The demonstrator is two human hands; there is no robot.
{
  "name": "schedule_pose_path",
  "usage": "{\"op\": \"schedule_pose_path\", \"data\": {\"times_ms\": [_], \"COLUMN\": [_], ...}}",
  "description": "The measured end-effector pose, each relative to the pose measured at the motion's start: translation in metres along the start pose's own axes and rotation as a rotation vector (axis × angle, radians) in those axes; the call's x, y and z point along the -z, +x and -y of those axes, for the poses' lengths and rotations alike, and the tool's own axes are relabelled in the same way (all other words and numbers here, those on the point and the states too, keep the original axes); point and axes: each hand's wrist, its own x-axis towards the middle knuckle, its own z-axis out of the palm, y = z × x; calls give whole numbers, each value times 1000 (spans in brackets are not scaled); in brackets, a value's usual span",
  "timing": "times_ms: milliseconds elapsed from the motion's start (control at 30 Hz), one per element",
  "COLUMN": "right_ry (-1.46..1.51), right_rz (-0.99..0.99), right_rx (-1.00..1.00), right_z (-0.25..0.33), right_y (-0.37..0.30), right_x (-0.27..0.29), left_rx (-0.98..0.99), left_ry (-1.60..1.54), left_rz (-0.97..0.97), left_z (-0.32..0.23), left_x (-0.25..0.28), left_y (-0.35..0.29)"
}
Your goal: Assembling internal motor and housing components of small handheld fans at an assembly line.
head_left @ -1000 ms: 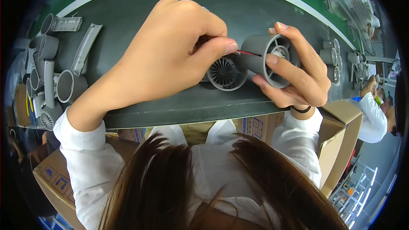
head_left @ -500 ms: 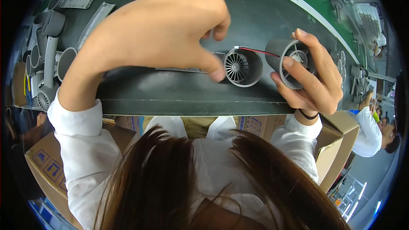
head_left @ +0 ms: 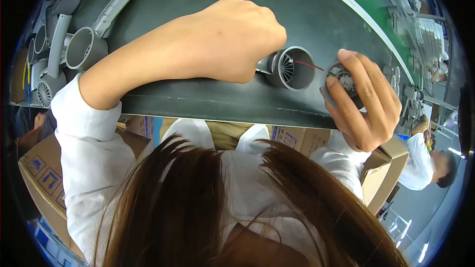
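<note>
My left hand (head_left: pixel 227 42), back upward, is closed beside a grey hair dryer housing (head_left: pixel 308 85), around what seems to be its handle; the fingertips are hidden beneath. The housing's round barrel lies with its opening toward me and to the right, and a spoked grille (head_left: pixel 286 68) shows inside. In my right hand (head_left: pixel 368 101) is a grey round fan motor unit (head_left: pixel 345 80), gripped by its rim between thumb and fingers. A red wire (head_left: pixel 309 64) runs from this unit into the barrel; its far end is hidden.
On the left of the dark table (head_left: pixel 198 100) several grey housings (head_left: pixel 86 49) and long handle shells (head_left: pixel 118 7) are piled. More round grey parts (head_left: pixel 395 76) stand at the far right. Cardboard boxes (head_left: pixel 44 173) sit below the table edge. A person in white (head_left: pixel 415 160) is off to the right.
My left hand has moved right and closed at the housing, which has shifted slightly right and turned. The fan motor unit in my right hand has tilted, and the wire's white plug is no longer visible.
</note>
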Motion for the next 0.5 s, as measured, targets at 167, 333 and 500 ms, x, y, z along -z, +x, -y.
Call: {"op": "schedule_pose_path", "data": {"times_ms": [167, 333, 500], "right_ry": [42, 58, 116], "right_rz": [34, -11, 24], "right_rx": [58, 100, 102], "right_z": [0, -3, -2], "right_y": [1, 2, 5], "right_x": [-10, -21, -24], "left_rx": [-23, 81, 192], "left_ry": [-39, -88, -433], "left_rz": [-35, 86, -152], "left_z": [-6, -10, -14], "left_x": [1, -1, -26], "left_y": [2, -3, -9]}}
